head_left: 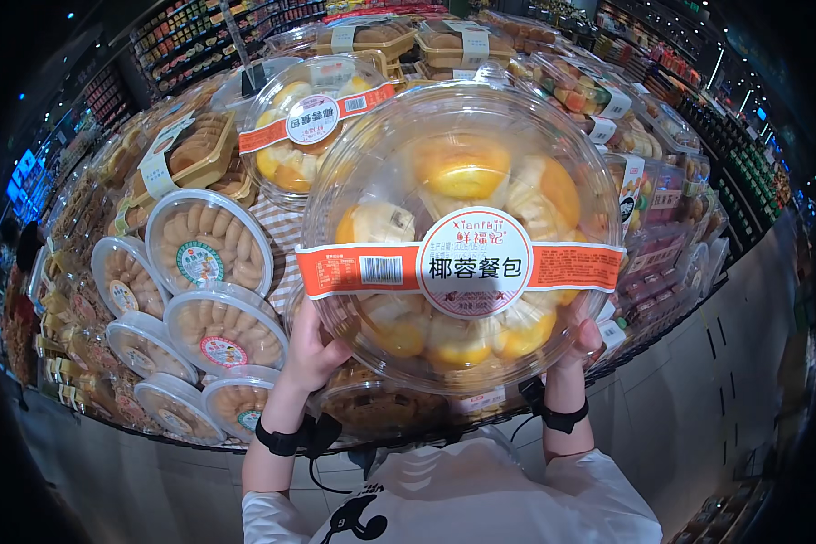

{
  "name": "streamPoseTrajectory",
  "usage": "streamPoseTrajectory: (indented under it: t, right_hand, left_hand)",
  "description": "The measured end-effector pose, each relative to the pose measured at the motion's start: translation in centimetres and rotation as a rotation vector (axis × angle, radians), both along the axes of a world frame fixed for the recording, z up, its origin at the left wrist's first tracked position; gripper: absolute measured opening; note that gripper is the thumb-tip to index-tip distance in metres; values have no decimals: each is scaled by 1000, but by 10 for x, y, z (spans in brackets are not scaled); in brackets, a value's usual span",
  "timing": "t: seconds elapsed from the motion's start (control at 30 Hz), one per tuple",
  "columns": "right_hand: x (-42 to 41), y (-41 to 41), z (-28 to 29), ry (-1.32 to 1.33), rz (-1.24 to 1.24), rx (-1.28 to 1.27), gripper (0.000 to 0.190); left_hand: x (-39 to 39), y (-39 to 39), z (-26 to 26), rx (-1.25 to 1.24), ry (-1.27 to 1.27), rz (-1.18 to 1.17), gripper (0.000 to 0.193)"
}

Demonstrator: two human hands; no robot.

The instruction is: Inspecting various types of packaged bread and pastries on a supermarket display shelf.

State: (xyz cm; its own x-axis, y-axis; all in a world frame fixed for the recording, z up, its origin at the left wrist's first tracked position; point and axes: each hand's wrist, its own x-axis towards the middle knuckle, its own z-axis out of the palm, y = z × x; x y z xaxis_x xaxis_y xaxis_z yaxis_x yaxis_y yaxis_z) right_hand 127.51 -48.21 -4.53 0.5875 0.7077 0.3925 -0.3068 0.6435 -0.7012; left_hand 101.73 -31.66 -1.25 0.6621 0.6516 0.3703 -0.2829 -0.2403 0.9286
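Between my two hands a large round clear plastic container of bread buns (462, 177) is raised above the display, its lid facing me. An orange and white paper band with a round label crosses it. My left hand (321, 347) grips the lower left rim, thumb in front. My right hand (578, 336) holds the lower right rim, its fingers partly hidden by the container. Just behind, at the upper left, a similar round container of buns (292, 163) rests on the display, its band tilted. Both wrists wear black straps.
Round lidded tubs of biscuits (211, 238) lean in rows on the left, beside a brown checked cloth (282, 238). Yellow trays of biscuits (200, 153) stand behind them. Packs of sweets and pastries (659, 190) are stacked on the right. A dark edge borders the display above the tiled floor (666, 401).
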Motion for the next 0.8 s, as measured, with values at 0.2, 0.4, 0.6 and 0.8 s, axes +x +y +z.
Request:
streamPoseTrajectory:
  t: [0.2, 0.4, 0.6, 0.8]
  right_hand:
    - [-2, 0, 2, 32, 26, 10, 90]
    - [-2, 5, 5, 48, 58, 21, 88]
    - [16, 19, 9, -246, 37, -203, 77]
    - [10, 48, 46, -735, -76, -377, 44]
  left_hand:
    - [1, -1, -5, -34, -54, -23, 86]
    - [-2, -2, 0, -36, 21, -13, 79]
    - [-13, 4, -1, -119, -16, 52, 66]
    - [-15, 29, 22, -13, -94, 115, 58]
